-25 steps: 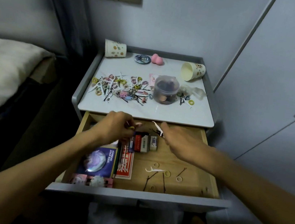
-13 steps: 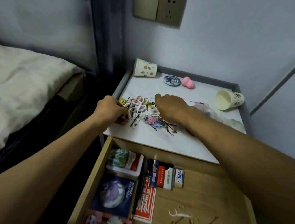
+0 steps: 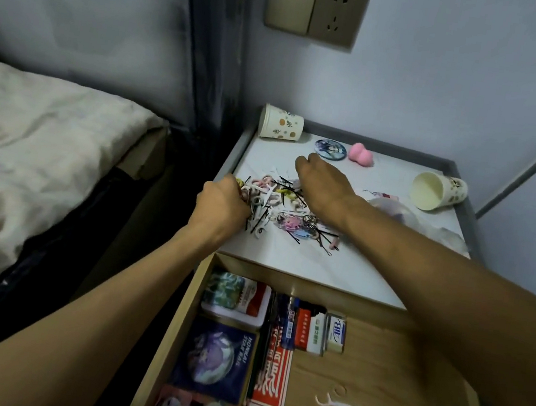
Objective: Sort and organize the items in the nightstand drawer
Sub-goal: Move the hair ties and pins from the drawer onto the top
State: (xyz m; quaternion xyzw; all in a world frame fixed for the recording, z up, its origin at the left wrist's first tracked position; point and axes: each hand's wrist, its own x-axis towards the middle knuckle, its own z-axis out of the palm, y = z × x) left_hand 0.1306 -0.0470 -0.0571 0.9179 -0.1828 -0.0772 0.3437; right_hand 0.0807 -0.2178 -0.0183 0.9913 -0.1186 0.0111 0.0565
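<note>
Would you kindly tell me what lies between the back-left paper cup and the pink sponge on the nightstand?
In the head view, a round blue badge lies flat between the paper cup and the pink sponge, nearer the sponge.

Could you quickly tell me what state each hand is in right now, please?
Left hand: curled round white floss picks.
Right hand: over the pile, fingers hidden; cannot tell.

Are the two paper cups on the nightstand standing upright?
No, both the left cup and the right cup lie tipped on their sides.
</note>
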